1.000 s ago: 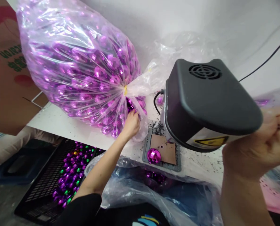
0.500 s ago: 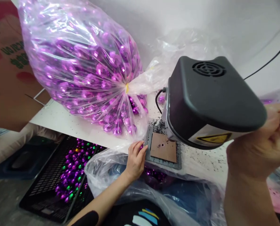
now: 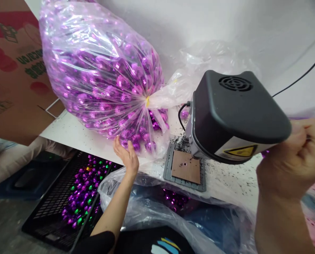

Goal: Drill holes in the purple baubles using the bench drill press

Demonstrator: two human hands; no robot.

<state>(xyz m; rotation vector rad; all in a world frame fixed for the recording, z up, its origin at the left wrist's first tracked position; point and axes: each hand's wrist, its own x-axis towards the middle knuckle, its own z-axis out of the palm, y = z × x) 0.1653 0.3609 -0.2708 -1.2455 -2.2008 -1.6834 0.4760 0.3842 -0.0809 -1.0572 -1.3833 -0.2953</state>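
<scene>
A big clear plastic bag [image 3: 99,70] stuffed with shiny purple faceted balls lies on the white table [image 3: 75,135], tied with a yellow band. My left hand [image 3: 127,155] is open, palm up, just below the bag's lower edge at the table's front. My right hand [image 3: 292,158] is closed in a fist beside the black machine head [image 3: 237,113]; what it grips is hidden. Under the head sits a grey base plate [image 3: 185,169] with a brown pad, nothing on it.
A black crate [image 3: 67,197] with purple and green balls stands on the floor at the left. An open plastic bag [image 3: 173,208] with purple balls hangs below the table edge. Cardboard box [image 3: 11,70] at far left. Black debris specks lie around the plate.
My left hand took the purple ball off the plate, came down past the table edge, and now is up, open, under the big bag. The plate's pad is bare.
</scene>
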